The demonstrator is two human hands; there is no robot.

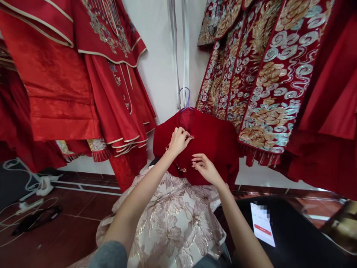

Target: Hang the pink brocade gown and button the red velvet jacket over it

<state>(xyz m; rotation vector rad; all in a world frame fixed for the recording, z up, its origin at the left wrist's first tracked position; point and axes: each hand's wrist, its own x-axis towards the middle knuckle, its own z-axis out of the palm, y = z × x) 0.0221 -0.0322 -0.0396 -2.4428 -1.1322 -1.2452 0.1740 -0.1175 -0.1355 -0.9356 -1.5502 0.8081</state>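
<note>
A dark red jacket hangs in front of me on a purple hanger. Small gold flower-shaped ornaments are on its front; one such ornament shows low on the chest, and another is partly hidden by my left wrist. My left hand pinches at the front just below the collar, thumb and fingers together. Something tiny, reddish and shiny, shows at those fingertips, too small to name. To the lower right, my right hand hovers by the jacket with its fingers apart and nothing in them.
Pale floral brocade fabric spreads below the jacket. Embroidered red garments hang on the left and right. A phone lies on a black surface at right. White cables trail at the left.
</note>
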